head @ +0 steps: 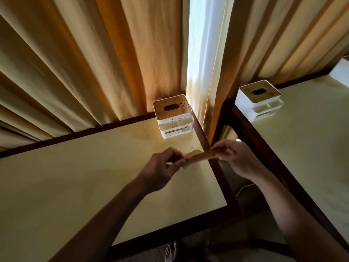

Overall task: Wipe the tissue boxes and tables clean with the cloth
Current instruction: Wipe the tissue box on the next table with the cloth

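Note:
A white tissue box (174, 118) with a wooden lid and dark speckles stands at the far right corner of the left table (94, 167). A second, cleaner white tissue box (259, 100) sits at the far left corner of the right table (311, 138). Between my hands stretches a tan cloth (200, 157), folded into a strip above the left table's right edge. My left hand (162, 165) pinches its left end. My right hand (234, 157) pinches its right end, over the gap between the tables.
Yellow curtains (85, 63) hang behind both tables, with a bright gap of white sheer (204, 53) in the middle. A third white box (341, 70) shows at the right edge. Dark wood frames edge both tabletops. My bare feet (171, 252) stand on carpet below.

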The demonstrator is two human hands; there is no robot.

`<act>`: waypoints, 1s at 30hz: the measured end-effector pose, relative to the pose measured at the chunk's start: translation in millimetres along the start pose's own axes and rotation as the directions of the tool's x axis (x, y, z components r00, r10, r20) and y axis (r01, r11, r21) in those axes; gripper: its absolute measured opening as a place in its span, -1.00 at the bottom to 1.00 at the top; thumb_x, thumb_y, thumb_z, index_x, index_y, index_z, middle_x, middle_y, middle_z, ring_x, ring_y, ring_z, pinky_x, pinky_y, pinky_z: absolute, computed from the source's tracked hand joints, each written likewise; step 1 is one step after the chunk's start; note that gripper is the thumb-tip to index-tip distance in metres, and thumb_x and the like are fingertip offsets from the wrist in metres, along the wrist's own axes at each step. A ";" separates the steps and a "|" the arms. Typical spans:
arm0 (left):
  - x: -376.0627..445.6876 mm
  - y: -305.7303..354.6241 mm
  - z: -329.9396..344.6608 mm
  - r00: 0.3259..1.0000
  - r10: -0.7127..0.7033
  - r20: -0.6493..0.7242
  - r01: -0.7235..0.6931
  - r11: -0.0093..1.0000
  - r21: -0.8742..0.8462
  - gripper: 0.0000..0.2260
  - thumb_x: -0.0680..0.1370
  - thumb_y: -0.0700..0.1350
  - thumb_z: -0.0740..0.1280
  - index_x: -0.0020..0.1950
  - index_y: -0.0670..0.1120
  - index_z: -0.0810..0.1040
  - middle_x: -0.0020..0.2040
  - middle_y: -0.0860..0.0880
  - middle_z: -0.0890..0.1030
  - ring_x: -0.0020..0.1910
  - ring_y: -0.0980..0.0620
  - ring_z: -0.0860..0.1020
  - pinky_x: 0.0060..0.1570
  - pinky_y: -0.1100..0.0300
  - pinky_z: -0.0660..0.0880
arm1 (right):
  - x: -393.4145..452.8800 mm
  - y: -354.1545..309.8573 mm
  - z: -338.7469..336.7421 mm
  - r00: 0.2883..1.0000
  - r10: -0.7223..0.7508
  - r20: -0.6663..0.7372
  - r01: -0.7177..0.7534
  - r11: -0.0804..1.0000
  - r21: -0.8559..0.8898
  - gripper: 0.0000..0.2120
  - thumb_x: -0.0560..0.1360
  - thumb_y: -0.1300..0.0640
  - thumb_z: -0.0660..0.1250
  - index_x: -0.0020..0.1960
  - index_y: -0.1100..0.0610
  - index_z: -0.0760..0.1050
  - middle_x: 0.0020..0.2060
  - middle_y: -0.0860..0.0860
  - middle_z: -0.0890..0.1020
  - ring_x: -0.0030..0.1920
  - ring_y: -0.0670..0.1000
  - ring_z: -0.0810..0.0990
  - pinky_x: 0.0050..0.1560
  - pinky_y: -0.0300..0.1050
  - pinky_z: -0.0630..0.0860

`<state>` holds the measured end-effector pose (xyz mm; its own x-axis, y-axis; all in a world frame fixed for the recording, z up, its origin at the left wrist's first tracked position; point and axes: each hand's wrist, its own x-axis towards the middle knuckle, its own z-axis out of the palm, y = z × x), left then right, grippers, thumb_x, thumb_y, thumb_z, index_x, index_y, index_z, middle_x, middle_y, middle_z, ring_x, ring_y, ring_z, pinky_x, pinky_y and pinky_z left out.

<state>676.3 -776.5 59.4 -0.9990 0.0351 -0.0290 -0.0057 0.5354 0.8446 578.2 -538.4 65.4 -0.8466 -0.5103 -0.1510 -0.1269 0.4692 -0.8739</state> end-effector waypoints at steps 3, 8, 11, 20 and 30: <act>-18.6 -20.5 30.6 0.992 0.009 0.123 -0.013 0.999 0.037 -0.91 0.59 -0.15 0.39 0.03 0.04 0.56 -0.10 0.16 0.63 -0.05 0.25 0.60 -0.06 0.41 0.52 | -26.0 27.4 6.1 0.984 0.123 0.128 -0.122 0.992 -0.014 -0.85 0.56 0.24 0.30 -0.02 0.01 0.57 -0.15 -0.01 0.64 -0.14 -0.15 0.60 -0.06 -0.29 0.48; -38.2 -50.2 71.8 0.975 -0.057 0.215 0.047 0.998 0.051 -0.91 0.59 -0.07 0.38 0.06 -0.05 0.60 -0.11 0.12 0.64 -0.11 0.24 0.60 -0.05 0.23 0.54 | -44.2 64.3 16.4 0.922 0.275 0.273 -0.273 0.961 -0.048 -0.83 0.57 0.30 0.28 0.03 0.08 0.57 -0.12 0.00 0.63 -0.18 -0.22 0.62 -0.14 -0.31 0.50; -41.0 -58.8 83.8 0.977 -0.139 0.164 0.144 0.989 -0.022 -0.97 0.58 -0.13 0.40 -0.01 -0.06 0.60 -0.19 0.11 0.64 -0.22 0.23 0.59 -0.12 0.14 0.58 | -41.6 76.1 24.7 0.919 0.299 0.256 -0.292 0.954 -0.066 -0.84 0.57 0.26 0.29 0.03 0.05 0.57 -0.11 -0.02 0.62 -0.14 -0.13 0.61 -0.12 -0.27 0.48; -2.5 -76.8 96.0 0.784 -0.609 -0.117 0.566 0.780 -0.268 -0.94 0.61 -0.19 0.35 -0.02 -0.18 0.57 -0.16 -0.14 0.67 -0.24 -0.05 0.69 -0.26 -0.02 0.66 | 20.9 94.1 69.0 0.949 0.315 0.023 -0.311 0.944 -0.110 -0.82 0.56 0.24 0.33 0.14 0.07 0.53 -0.04 0.00 0.63 -0.12 -0.18 0.58 -0.26 -0.41 0.43; 17.6 -112.0 113.3 0.738 -0.606 -0.297 0.642 0.766 0.035 -0.92 0.58 0.00 0.36 -0.06 0.03 0.53 -0.12 -0.01 0.65 -0.14 -0.04 0.61 -0.09 -0.02 0.61 | 46.8 117.6 95.9 0.969 0.215 -0.120 -0.240 0.935 -0.263 -0.82 0.54 0.26 0.35 0.15 0.20 0.56 0.02 0.09 0.64 -0.10 -0.05 0.59 -0.13 -0.35 0.49</act>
<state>664.4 -740.2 -96.3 -0.7473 -0.5492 -0.3742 -0.6446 0.4621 0.6091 573.2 -576.3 -88.7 -0.9099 -0.3070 -0.2790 -0.0511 0.7504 -0.6591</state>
